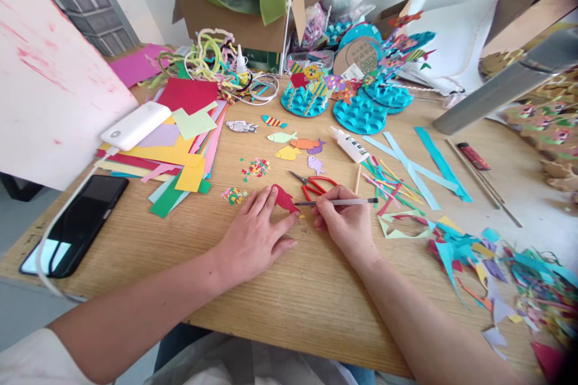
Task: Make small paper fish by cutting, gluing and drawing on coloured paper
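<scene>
A red paper fish [284,198] lies flat on the wooden table, and the fingers of my left hand [255,228] rest stretched out over its left part. My right hand [345,219] pinches a thin grey pen [341,201], whose tip touches the fish's right end. Just beyond my right hand lie scissors with red handles [313,183]. Small piles of paper confetti [256,168] sit past my left fingertips. Farther back are several cut paper fish, among them a yellow fish [289,153], an orange fish [304,144] and a lilac fish [315,164].
A white glue bottle [351,145] lies behind the scissors. Paper scraps [478,258] cover the right side. Coloured paper sheets [189,96], a white power bank [135,125] and a phone [74,225] are at left. Blue egg-carton bases [360,113] stand at the back, near a grey pole [487,90].
</scene>
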{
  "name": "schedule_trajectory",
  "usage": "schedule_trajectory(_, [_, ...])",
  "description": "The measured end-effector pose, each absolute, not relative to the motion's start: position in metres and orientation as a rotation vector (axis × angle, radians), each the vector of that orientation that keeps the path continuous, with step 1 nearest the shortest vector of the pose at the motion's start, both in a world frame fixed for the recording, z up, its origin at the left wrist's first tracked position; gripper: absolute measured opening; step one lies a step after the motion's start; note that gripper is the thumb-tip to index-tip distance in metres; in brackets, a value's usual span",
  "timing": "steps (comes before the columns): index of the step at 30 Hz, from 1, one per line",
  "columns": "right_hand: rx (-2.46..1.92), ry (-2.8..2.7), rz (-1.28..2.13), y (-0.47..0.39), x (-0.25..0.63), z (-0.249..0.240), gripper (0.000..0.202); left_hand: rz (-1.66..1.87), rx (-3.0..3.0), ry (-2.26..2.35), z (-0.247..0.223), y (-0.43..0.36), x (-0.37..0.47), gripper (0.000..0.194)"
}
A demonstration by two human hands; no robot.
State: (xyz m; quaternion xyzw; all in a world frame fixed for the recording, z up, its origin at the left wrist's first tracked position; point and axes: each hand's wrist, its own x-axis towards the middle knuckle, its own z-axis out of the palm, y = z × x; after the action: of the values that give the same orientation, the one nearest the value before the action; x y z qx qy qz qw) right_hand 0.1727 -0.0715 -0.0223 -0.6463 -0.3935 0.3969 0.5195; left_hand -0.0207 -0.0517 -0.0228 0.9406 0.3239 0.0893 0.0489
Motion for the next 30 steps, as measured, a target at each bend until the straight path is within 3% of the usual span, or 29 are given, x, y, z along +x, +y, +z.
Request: schedule_trajectory(30, [-1.54, -0.949, 0.992, -0.0734, 0.1725, -0.0183, 0.02, 0.259, 2.864, 0.989, -0.0229, -0.0515, -0.0213, 0.047])
